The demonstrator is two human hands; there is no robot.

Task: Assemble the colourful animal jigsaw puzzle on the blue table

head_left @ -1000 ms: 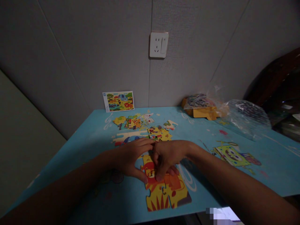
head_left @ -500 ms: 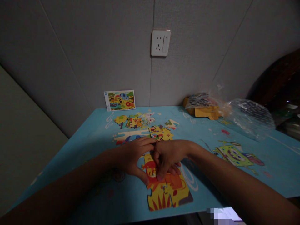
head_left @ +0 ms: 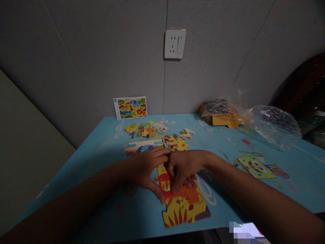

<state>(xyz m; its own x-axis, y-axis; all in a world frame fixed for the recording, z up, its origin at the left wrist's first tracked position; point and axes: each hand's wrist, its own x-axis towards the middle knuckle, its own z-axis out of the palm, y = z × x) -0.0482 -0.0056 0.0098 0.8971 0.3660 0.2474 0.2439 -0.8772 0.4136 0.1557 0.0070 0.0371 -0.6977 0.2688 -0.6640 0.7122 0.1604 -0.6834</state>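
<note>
Near the table's front edge lie joined lion puzzle pieces (head_left: 180,210), with an orange lion, yellow ground and red grass. My left hand (head_left: 146,166) is at their left side, its fingers and thumb spread; the thumb tip touches the left edge beside the lion's face. From the right, my right hand (head_left: 185,167) is bent over the pieces with curled fingers and the thumb on the lion. Its fingertips are partly hidden. Just beyond the hands are an elephant puzzle section (head_left: 144,148) and a yellow puzzle section (head_left: 177,144), both partly covered.
Loose puzzle pieces (head_left: 146,130) lie farther back on the blue table (head_left: 96,142). A picture card (head_left: 132,107) leans against the wall below a socket (head_left: 175,44). At the back right sit a yellow package (head_left: 225,119) and clear plastic wrapping (head_left: 275,125).
The gap between the two front lion pieces has closed, and their edges now fit together. Both hands stay in nearly the same place; the view has shifted slightly.
</note>
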